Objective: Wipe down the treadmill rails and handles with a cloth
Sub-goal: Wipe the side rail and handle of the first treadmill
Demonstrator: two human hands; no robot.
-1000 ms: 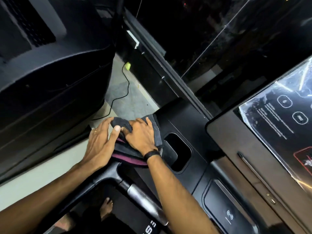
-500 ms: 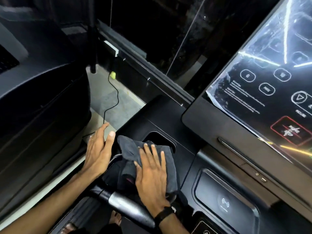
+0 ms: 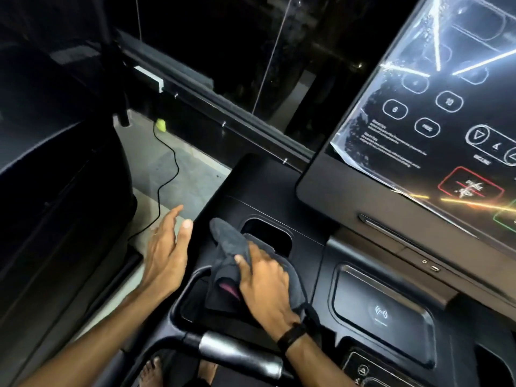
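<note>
At the right of the frame a tilted touchscreen (image 3: 435,129) under wrinkled plastic film fills the upper corner, its edge cut off; below it a wireless-charging tray (image 3: 382,311) sits in the treadmill console (image 3: 268,191). A cup-holder recess (image 3: 268,233) opens at centre, just above the dark cloth (image 3: 229,247), which lies bunched on the console's left wing and drapes over the black handle loop (image 3: 190,286). A black cable (image 3: 167,174) runs over the grey floor (image 3: 190,169) at centre left, beside a second dark machine (image 3: 55,163) filling the left side. The right hand (image 3: 265,286), with a black wristband (image 3: 291,336), presses on the cloth, fingers curled into its folds, so this grip holds the cloth. The left hand (image 3: 167,252) is spread, grip open and holding nothing, at the console's outer edge; whether it touches is unclear. A silver handlebar grip (image 3: 237,356) crosses the lower centre, bare toes (image 3: 150,370) dim beneath it.
</note>
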